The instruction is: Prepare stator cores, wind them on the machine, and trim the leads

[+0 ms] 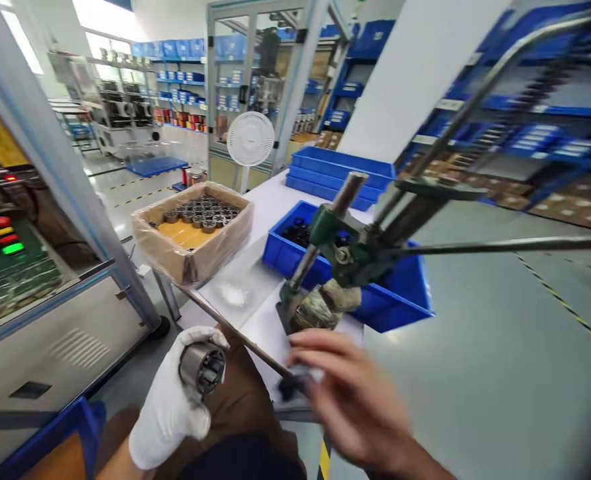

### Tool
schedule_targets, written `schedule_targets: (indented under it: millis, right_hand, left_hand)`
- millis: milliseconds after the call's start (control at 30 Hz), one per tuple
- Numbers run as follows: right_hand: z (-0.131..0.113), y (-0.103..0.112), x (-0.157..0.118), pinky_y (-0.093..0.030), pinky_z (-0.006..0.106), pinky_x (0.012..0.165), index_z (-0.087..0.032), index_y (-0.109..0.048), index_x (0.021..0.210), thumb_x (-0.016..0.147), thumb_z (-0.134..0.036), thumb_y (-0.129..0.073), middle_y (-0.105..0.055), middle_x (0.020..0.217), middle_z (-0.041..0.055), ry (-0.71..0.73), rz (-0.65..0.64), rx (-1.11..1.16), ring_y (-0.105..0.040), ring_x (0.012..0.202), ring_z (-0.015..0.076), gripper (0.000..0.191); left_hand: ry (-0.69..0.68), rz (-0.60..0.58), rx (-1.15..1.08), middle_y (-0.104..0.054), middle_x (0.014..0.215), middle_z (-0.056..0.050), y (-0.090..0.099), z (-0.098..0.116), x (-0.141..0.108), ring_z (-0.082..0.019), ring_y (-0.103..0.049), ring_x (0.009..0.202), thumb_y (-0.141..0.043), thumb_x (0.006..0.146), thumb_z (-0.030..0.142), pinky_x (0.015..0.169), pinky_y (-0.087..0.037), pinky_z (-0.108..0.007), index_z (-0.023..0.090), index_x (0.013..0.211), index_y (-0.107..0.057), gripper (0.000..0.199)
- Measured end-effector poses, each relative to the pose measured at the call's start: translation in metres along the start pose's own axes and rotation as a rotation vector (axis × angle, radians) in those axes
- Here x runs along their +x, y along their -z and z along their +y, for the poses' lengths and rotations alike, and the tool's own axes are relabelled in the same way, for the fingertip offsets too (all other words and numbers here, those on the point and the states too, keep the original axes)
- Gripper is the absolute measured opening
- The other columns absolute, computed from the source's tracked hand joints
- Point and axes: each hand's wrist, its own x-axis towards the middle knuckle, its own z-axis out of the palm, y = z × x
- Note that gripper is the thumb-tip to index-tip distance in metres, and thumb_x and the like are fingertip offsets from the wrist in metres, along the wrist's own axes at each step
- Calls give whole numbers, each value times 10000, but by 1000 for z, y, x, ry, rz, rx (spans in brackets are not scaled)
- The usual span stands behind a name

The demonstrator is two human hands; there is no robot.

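Note:
My left hand point(168, 410), in a white glove, grips a hollow steel cylinder point(193, 365) with slots inside, like a motor stator core. Its open end faces right. At the right, my bare right hand point(358, 400) is blurred by motion, its fingers bent around a small black part point(289, 387); the part's exact shape is smeared. Just beyond that hand stands a green lever press point(343, 250) with a wrapped lump point(318, 310) at its base. The two hands are apart, in front of the white table point(268, 343).
An open cardboard box point(195, 263) of similar steel cylinders sits at the table's left. Behind the press is a blue bin point(403, 303) with black parts. The press's long handle point(505, 247) reaches right. Stacked blue trays point(340, 177) and a white fan point(250, 139) stand farther back.

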Motion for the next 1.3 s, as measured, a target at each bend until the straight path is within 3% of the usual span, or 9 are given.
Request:
schedule_targets:
  millis: [100, 233, 400, 600, 867, 1000, 1100, 1167, 1300]
  right_hand:
    - [-6, -36, 10, -553, 240, 653, -187, -556, 1244, 876, -54, -550, -599, 976, 94, 42, 59, 167, -616, 816, 146, 391]
    - [-3, -68, 13, -532, 231, 641, -170, -518, 1291, 874, -21, -513, -589, 989, 103, 71, 34, 217, -603, 822, 141, 443]
    - [5, -61, 5, -569, 314, 750, -73, -438, 1365, 898, -259, -621, -573, 1127, 192, 212, -161, 144, -601, 992, 221, 535]
    - [5, -58, 3, -556, 319, 713, -73, -509, 1256, 862, -257, -681, -631, 987, 153, 209, -48, -37, -620, 886, 214, 468]
    - [3, -60, 4, -541, 316, 693, -53, -521, 1248, 919, -283, -633, -632, 984, 161, 221, -58, -13, -614, 871, 213, 417]
    - [3, -61, 3, -540, 330, 679, -32, -539, 1218, 913, -225, -604, -635, 978, 172, 228, -89, -36, -618, 867, 228, 366]
    - [3, -62, -1, -557, 338, 690, -63, -542, 1246, 919, -213, -589, -647, 993, 167, 201, -92, -57, -634, 883, 233, 362]
    - [4, -64, -3, -579, 367, 742, -75, -538, 1296, 929, -362, -616, -650, 1031, 182, 212, -61, -34, -644, 946, 260, 473]
    - [10, -71, 0, -595, 449, 845, -115, -518, 1395, 926, -586, -531, -660, 1107, 195, 335, -4, 113, -644, 1057, 324, 665]
  left_hand:
    - [-17, 36, 159, -702, 1032, -107, -5, -1, -5, -325, -680, 923, -903, 155, 634, 887, -573, -447, 195, 1032, -650, 1012]
    - [-45, 141, 327, -716, 1002, -108, -7, 10, -16, -312, -704, 915, -936, 356, 492, 835, -601, -423, 183, 978, -640, 755]
    - [-91, 135, 344, -721, 1016, -102, -6, 15, -19, -287, -704, 947, -900, 478, 542, 860, -594, -396, 184, 1010, -645, 689]
    - [-111, 97, 380, -721, 958, -108, -8, 8, -13, -304, -712, 871, -869, 337, 684, 859, -592, -442, 179, 982, -675, 842]
    - [-218, 51, 426, -730, 964, -82, -4, 12, -13, -270, -717, 892, -839, 449, 687, 843, -596, -373, 201, 983, -682, 740]
    - [-114, 41, 444, -720, 1046, -97, -2, 8, -16, -284, -703, 955, -881, 534, 467, 878, -583, -386, 187, 1066, -654, 643]
    - [-24, 94, 435, -708, 1082, -107, -7, 4, -19, -296, -678, 1013, -779, 604, 282, 951, -544, -428, 178, 1078, -641, 504]
    - [27, 89, 349, -703, 1077, -104, -14, 4, -19, -301, -668, 1010, -750, 595, 254, 960, -532, -441, 183, 1073, -637, 496]
    - [148, -118, 119, -687, 1101, -104, -25, 8, -21, -288, -649, 1010, -790, 648, 289, 884, -546, -403, 212, 1072, -673, 447]
